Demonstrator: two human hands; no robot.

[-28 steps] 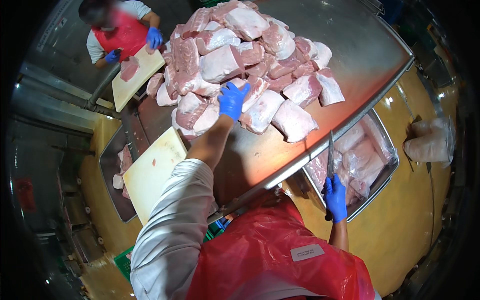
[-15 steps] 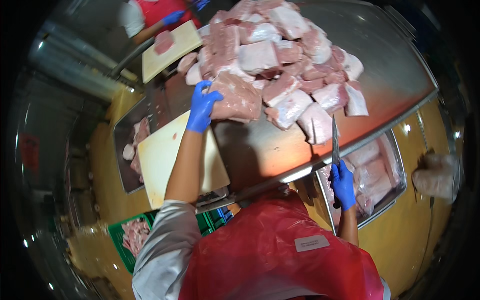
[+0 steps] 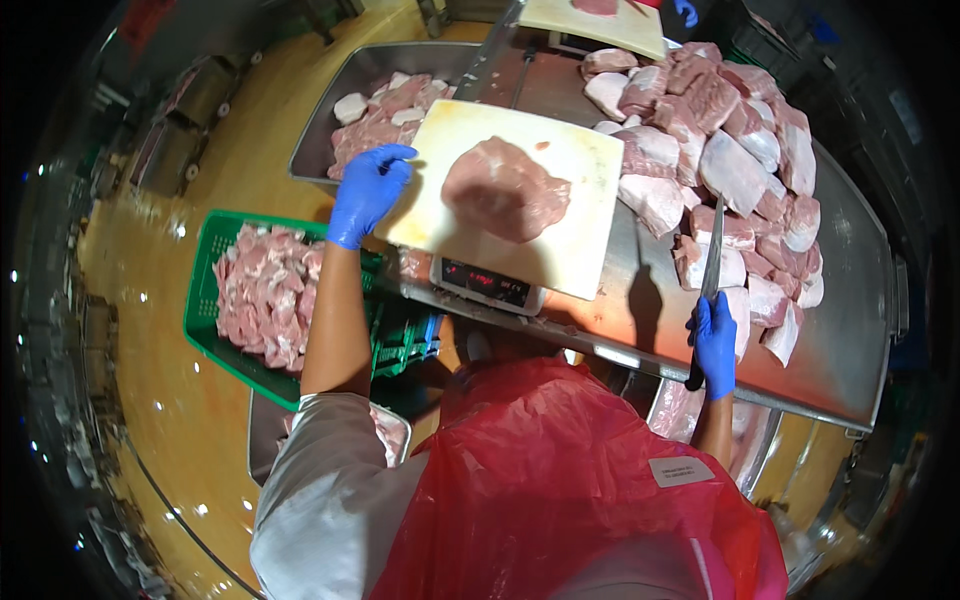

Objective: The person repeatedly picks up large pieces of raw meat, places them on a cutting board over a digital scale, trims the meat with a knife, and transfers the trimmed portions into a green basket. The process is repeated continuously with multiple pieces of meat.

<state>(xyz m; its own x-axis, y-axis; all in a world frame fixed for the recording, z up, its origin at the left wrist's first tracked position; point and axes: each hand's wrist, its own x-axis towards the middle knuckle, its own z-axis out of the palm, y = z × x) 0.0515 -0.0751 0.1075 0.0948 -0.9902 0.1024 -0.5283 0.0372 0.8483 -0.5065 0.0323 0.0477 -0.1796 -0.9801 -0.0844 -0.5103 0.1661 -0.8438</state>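
Observation:
A slab of raw pink meat (image 3: 505, 190) lies flat on a white cutting board (image 3: 585, 265), partly in shadow. My left hand (image 3: 370, 195), in a blue glove, is at the board's left edge, fingers loosely apart with nothing in them; whether it touches the board, I cannot tell. Gripped in my blue-gloved right hand (image 3: 713, 350) is a knife (image 3: 714, 250), its blade pointing up and away in front of the meat pile. That pile of thick raw meat pieces (image 3: 735, 175) covers much of the steel table (image 3: 840, 340) on the right.
Beneath the board's near edge shows a digital scale (image 3: 490, 285). A grey bin (image 3: 330, 110) of meat stands beyond my left hand, and a green crate (image 3: 200, 290) of trimmings stands left of my forearm. Across the table is another cutting board (image 3: 640, 40), with a person's gloved hand (image 3: 686, 12) near it.
My left hand has let go of the meat slab, which now lies on the board. The view has swung left. The knife stays in my right hand.

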